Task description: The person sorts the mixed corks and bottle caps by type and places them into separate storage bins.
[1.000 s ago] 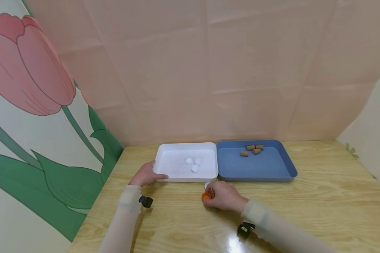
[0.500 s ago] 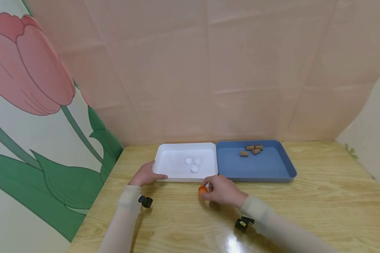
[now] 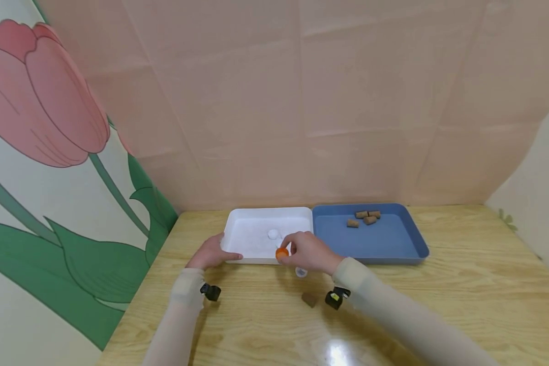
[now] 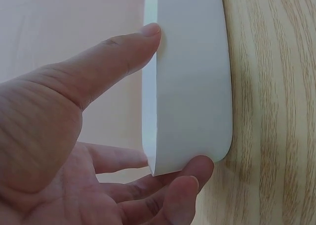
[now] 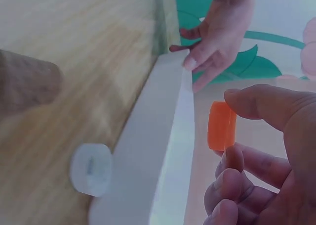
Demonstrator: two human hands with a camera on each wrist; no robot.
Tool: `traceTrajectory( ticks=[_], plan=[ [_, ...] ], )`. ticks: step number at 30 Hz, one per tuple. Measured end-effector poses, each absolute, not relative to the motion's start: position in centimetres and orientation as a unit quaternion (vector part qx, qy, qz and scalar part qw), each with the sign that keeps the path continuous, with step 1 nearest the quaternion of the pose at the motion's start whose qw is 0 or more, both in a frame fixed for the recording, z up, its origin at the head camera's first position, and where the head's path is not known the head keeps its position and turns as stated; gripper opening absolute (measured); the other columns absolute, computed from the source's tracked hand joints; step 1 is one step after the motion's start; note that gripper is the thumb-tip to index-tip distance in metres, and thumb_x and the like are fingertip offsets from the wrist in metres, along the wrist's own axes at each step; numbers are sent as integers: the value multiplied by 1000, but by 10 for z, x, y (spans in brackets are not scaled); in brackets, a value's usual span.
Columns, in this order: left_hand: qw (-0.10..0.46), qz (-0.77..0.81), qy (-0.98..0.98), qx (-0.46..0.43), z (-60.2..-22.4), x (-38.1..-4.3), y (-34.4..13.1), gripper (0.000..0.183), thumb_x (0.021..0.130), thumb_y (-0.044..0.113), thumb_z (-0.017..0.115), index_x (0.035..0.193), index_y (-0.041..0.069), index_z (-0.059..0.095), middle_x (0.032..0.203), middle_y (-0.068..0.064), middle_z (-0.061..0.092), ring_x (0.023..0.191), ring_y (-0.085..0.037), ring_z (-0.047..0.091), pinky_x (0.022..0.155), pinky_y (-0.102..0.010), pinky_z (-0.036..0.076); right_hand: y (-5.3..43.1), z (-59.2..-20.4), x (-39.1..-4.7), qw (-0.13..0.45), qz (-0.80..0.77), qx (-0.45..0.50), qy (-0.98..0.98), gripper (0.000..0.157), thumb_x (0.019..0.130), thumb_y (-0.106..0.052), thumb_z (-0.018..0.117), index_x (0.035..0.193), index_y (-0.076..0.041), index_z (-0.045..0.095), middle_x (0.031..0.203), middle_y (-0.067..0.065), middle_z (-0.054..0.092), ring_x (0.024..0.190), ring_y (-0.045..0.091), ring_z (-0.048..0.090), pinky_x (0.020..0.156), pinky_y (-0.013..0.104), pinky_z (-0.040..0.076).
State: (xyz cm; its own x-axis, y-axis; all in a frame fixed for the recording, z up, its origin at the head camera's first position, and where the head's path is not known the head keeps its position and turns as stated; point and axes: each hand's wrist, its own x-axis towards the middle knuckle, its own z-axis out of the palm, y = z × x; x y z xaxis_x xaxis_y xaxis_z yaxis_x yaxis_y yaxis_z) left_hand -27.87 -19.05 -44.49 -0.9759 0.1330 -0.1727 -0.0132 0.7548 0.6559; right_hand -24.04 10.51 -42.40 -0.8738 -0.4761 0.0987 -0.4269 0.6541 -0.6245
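Left hand: the left hand (image 3: 211, 252) is gripping the white tray (image 3: 247, 244) at its near left corner, thumb lying on the near rim, other fingers curling round the left wall.
Right hand: the right hand (image 3: 308, 252) is pinching an orange cap (image 3: 281, 253) between thumb and fingertips.
Orange cap: is hanging over the white tray's near edge, right of its middle.
In the white tray: a round white piece (image 3: 273, 234) is lying near the middle.
Blue tray: the blue tray (image 3: 370, 244) is sitting just beside the white tray's right edge; four corks (image 3: 369, 220) are lying toward its far edge.
Table: on the table (image 3: 256, 315), a white cap (image 3: 301, 272) is lying near the white tray's near right corner, a single cork (image 3: 309, 299) nearer the table's front edge.
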Motion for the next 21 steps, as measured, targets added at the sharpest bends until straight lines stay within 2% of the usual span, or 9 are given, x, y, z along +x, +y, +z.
traceTrajectory(
  ticks=[10, 21],
  plan=[
    [103, 349, 931, 28, -442, -277, -192, 92, 79, 32, 85, 149, -4, 38, 146, -22, 49, 126, -36, 50, 108, -54, 38, 88, -417, -282, 43, -311, -216, 924, 22, 85, -34, 77, 99, -16, 73, 70, -4, 62, 58, 14, 54, 54, 29, 43],
    [106, 344, 933, 23, -446, -279, -191, 93, 80, 34, 85, 151, -3, 37, 149, -22, 46, 131, -37, 48, 110, -56, 36, 77, -423, -317, 94, -307, -234, 917, 17, 86, -27, 77, 99, -16, 74, 79, -1, 68, 64, 14, 59, 59, 28, 46]
  ],
)
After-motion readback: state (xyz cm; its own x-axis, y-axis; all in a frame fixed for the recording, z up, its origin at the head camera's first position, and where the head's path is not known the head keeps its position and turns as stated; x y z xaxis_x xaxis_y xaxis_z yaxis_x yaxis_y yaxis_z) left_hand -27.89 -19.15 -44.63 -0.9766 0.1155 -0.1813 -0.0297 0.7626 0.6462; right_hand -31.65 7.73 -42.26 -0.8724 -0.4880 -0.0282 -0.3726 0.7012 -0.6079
